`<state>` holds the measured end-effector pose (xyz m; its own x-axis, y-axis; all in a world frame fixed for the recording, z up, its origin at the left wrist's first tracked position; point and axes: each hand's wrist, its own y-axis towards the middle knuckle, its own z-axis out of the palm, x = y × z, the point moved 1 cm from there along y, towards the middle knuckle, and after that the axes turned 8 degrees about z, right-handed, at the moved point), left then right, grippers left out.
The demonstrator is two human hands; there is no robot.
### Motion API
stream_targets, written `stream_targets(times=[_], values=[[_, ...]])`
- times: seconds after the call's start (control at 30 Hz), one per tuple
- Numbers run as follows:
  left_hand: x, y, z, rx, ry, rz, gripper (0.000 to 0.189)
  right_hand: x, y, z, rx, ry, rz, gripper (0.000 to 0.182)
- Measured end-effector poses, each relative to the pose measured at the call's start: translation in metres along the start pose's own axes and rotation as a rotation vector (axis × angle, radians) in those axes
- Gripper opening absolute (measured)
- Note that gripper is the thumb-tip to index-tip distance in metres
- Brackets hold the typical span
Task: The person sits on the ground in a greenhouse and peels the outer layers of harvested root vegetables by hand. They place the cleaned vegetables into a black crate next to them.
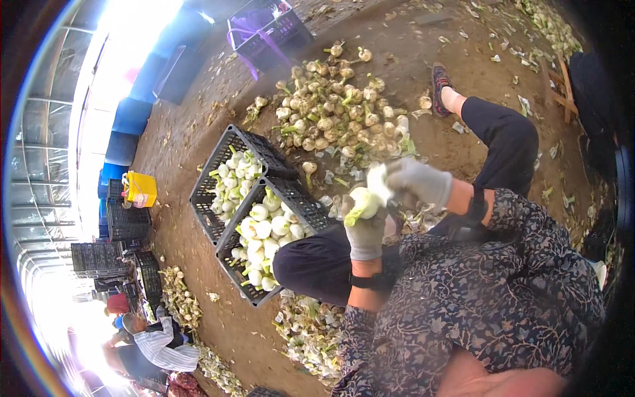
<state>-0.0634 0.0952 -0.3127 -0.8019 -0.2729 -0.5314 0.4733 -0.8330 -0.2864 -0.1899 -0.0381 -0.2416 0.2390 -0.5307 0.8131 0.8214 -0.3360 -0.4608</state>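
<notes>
My left hand [366, 237], in a pale grey glove, holds a garlic bulb [366, 202] with a short green stem. My right hand [419, 182], gloved too and blurred, grips a white piece of garlic skin [378, 179] at the bulb's far side. The blur hides exactly where that skin joins the bulb. Beyond my hands, a heap of unpeeled garlic bulbs [337, 106] covers the dirt floor. Left of my hands, two black plastic crates hold cleaned white bulbs: a nearer crate [238, 293] beside my bent knee and a farther crate [206, 198] adjoining it.
Peeled skins [312, 332] lie piled below my left knee. A crate with purple ribbon [268, 42] stands behind the heap. A yellow bucket [141, 189], stacked black crates [99, 258] and blue bins [131, 116] line the left. Another person [161, 342] sits at lower left. A wooden stool [563, 89] stands right.
</notes>
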Motion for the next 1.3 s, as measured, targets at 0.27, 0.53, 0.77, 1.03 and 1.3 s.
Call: stream_targets(times=[0.27, 0.53, 0.77, 1.03, 1.3], values=[[0.002, -0.006, 0.013, 0.070, -0.105, -0.178, 0.051, -0.021, 0.053, -0.083, -0.433, -1.097, -0.219, 0.025], [-0.003, -0.005, 0.005, -0.040, 0.058, -0.017, 0.048, 0.000, 0.004, -0.016, -0.295, -1.099, -0.587, 0.032], [0.006, -0.005, 0.022, -0.202, 0.315, 0.007, 0.040, -0.006, 0.003, 0.006, -0.307, -1.352, -0.657, 0.026], [0.009, -0.010, 0.012, 0.141, 0.210, -0.210, 0.055, 0.004, 0.042, -0.021, -0.246, -1.252, -0.503, 0.024], [0.008, 0.001, 0.020, 0.055, 0.670, -0.223, 0.056, 0.015, 0.056, -0.038, -0.341, -1.240, -0.414, 0.061]])
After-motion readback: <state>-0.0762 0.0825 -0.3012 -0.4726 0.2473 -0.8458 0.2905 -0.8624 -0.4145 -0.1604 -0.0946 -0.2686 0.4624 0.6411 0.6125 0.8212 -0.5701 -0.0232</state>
